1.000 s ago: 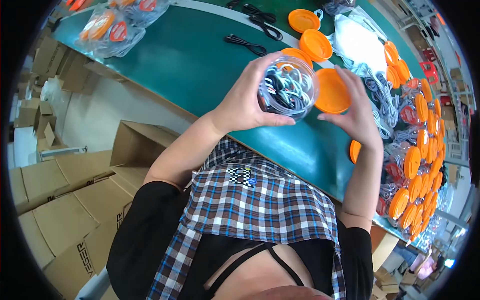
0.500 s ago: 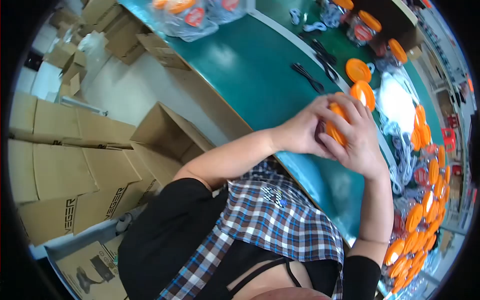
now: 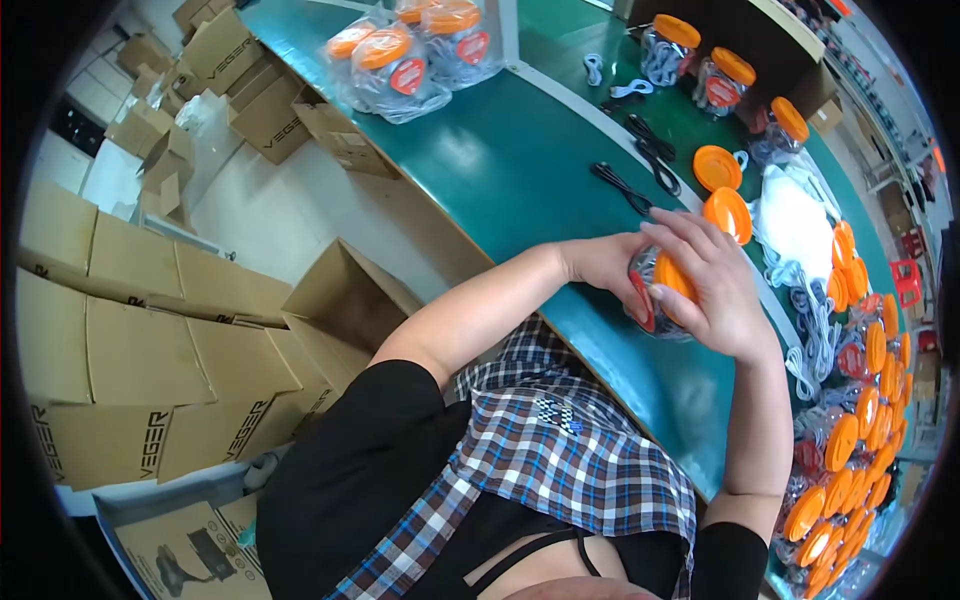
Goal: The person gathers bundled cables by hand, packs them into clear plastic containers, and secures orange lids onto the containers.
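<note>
A clear plastic jar (image 3: pixel 672 330) with an orange lid and a red label is between my hands above the green table, tilted a little. My left hand (image 3: pixel 608 270) grips the side of its body, with part of the fingers hidden behind it. Curved over the orange lid (image 3: pixel 676 276) is my right hand (image 3: pixel 718 285), its thumb and fingers closed on the lid's edge. Beyond them lie loose orange lids (image 3: pixel 717 168) and bundled black cables (image 3: pixel 622 187).
Bagged jars (image 3: pixel 405 65) stand at the table's far left end. Many lidded jars (image 3: pixel 840 440) crowd the right side, near white cables (image 3: pixel 815 325) and a white bag (image 3: pixel 790 212). An open carton (image 3: pixel 345 290) and stacked cartons (image 3: pixel 150 355) are at my left.
The jar has turned in my hands so its red label and clear side now show. My left fingers have moved from the lid area to the jar's side. The view has shifted slightly.
</note>
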`<state>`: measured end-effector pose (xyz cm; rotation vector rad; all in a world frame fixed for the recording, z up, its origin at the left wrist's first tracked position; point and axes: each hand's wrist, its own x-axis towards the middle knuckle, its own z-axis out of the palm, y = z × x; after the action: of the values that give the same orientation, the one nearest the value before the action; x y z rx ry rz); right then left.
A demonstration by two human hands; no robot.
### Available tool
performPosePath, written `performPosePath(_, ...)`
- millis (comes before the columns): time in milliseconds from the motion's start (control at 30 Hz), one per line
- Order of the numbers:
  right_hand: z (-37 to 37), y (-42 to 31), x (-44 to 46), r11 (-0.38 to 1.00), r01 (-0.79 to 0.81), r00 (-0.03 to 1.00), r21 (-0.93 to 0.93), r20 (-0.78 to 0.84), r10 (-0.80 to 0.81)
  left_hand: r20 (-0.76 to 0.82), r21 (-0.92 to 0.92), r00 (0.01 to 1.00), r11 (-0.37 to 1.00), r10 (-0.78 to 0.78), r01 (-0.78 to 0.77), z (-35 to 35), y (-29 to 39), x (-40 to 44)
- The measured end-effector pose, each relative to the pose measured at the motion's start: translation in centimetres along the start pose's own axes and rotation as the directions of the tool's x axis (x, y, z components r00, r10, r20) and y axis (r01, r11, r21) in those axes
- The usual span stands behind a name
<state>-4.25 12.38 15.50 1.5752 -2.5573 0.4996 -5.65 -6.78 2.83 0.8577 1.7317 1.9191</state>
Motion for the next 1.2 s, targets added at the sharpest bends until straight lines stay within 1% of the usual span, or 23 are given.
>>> performPosePath(100, 0.4, 0.6, -0.5, 0.994, 0.051, 0.997, 0.093, -0.065, -0.045, 0.201, -0.007, 0.967, 0.987, -0.158, 0.162, -0.8, 1.0, 0.8)
performPosePath(133, 0.2, 0.7, -1.0, 0.995, 0.044, 0.997, 0.094, -0.075, -0.037, 0.21, -0.001, 0.964, 0.986, -0.164, 0.168, -0.3, 1.1, 1.1)
performPosePath(200, -0.4, 1.5, -2.0, 0.986, 0.092, 0.994, 0.139, -0.067, -0.083, 0.1, -0.019, 0.995, 1.0, 0.001, 0.001, 1.0, 1.4, 1.6)
performPosePath(267, -0.6, 1.9, -2.7, 0.972, 0.142, 0.989, 0.189, -0.061, -0.133, -0.016, -0.021, 0.986, 0.986, 0.163, -0.164, 2.3, 1.6, 1.6)
performPosePath(300, -0.3, 1.9, -2.8, 0.972, 0.139, 0.989, 0.191, -0.069, -0.128, -0.009, -0.018, 0.987, 0.987, 0.158, -0.158, 2.9, 2.0, 1.4)
performPosePath(333, 0.4, 1.8, -3.1, 0.954, 0.001, 0.981, 0.3, -0.186, 0.057, -0.135, 0.211, 0.969, 0.961, 0.209, -0.178, 3.7, 2.5, 1.2)
performPosePath(367, 1.4, 1.7, -3.7, 0.899, -0.133, 0.927, 0.418, -0.268, 0.262, -0.239, 0.417, 0.93, 0.894, 0.28, -0.162, 5.1, 3.0, 1.0)
performPosePath(400, 2.3, 1.4, -4.9, 0.806, -0.256, 0.823, 0.534, -0.318, 0.471, -0.314, 0.591, 0.876, 0.797, 0.365, -0.12, 6.7, 3.2, 1.0)
performPosePath(433, 2.8, 1.2, -6.4, 0.682, -0.354, 0.667, 0.64, -0.339, 0.664, -0.36, 0.732, 0.812, 0.679, 0.461, -0.061, 8.4, 3.3, 1.4)
performPosePath(500, 3.6, 1.2, -7.2, 0.633, -0.318, 0.622, 0.706, -0.348, 0.701, -0.267, 0.89, 0.754, 0.455, 0.6, -0.047, 9.2, 3.6, 1.4)
performPosePath(533, 3.0, 0.8, -7.9, 0.617, -0.358, 0.59, 0.701, -0.342, 0.731, -0.255, 0.872, 0.768, 0.483, 0.587, -0.08, 9.4, 3.7, 1.3)
performPosePath(600, 1.3, 0.5, -8.6, 0.522, -0.154, 0.738, 0.839, -0.253, 0.625, -0.352, 0.68, 0.863, 0.733, 0.363, -0.032, 8.8, 4.1, 0.9)
performPosePath(633, 1.2, 1.4, -9.0, 0.721, -0.054, 0.81, 0.691, -0.392, 0.437, -0.336, 0.637, 0.882, 0.77, 0.331, -0.047, 8.5, 4.2, 0.8)
performPosePath(700, 1.5, 2.3, -10.2, 0.868, 0.024, 0.842, 0.496, -0.479, 0.25, -0.284, 0.577, 0.915, 0.813, 0.287, -0.077, 8.9, 4.3, 0.9)
performPosePath(767, 2.8, 1.5, -10.5, 0.977, -0.033, 0.821, 0.213, -0.551, 0.148, -0.292, 0.473, 0.917, 0.874, 0.272, -0.108, 9.8, 4.4, 0.9)
performPosePath(833, 4.1, 0.8, -11.5, 0.961, -0.091, 0.775, 0.262, -0.587, 0.233, -0.281, 0.514, 0.92, 0.852, 0.274, -0.097, 10.8, 3.6, 0.6)
performPosePath(867, 4.0, 0.3, -12.1, 0.958, -0.136, 0.754, 0.252, -0.601, 0.265, -0.233, 0.502, 0.935, 0.857, 0.268, -0.12, 11.5, 3.5, 0.4)
performPosePath(933, 4.0, -1.4, -13.6, 0.93, -0.181, 0.781, 0.321, -0.528, 0.334, -0.289, 0.516, 0.938, 0.856, 0.19, -0.015, 12.6, 3.3, -0.2)
performPosePath(967, 4.0, -1.6, -14.4, 0.923, -0.208, 0.764, 0.322, -0.535, 0.359, -0.26, 0.51, 0.949, 0.86, 0.18, -0.024, 12.9, 3.0, 0.1)
performPosePath(1100, 3.8, -1.5, -16.7, 0.938, -0.147, 0.6, 0.313, -0.726, 0.336, -0.164, 0.65, 0.935, 0.748, 0.314, -0.137, 13.5, 2.1, 2.1)
performPosePath(1133, 3.9, -1.3, -17.9, 0.915, -0.193, 0.537, 0.355, -0.742, 0.401, -0.145, 0.65, 0.937, 0.745, 0.317, -0.151, 13.7, 1.8, 2.8)
performPosePath(1167, 4.3, -1.0, -19.6, 0.889, -0.232, 0.474, 0.395, -0.752, 0.458, -0.224, 0.522, 0.927, 0.84, 0.303, -0.148, 13.9, 1.2, 3.6)
performPosePath(1200, 4.5, -0.8, -21.2, 0.892, -0.235, 0.467, 0.385, -0.76, 0.451, -0.3, 0.379, 0.913, 0.913, 0.275, -0.151, 13.9, 0.6, 4.6)
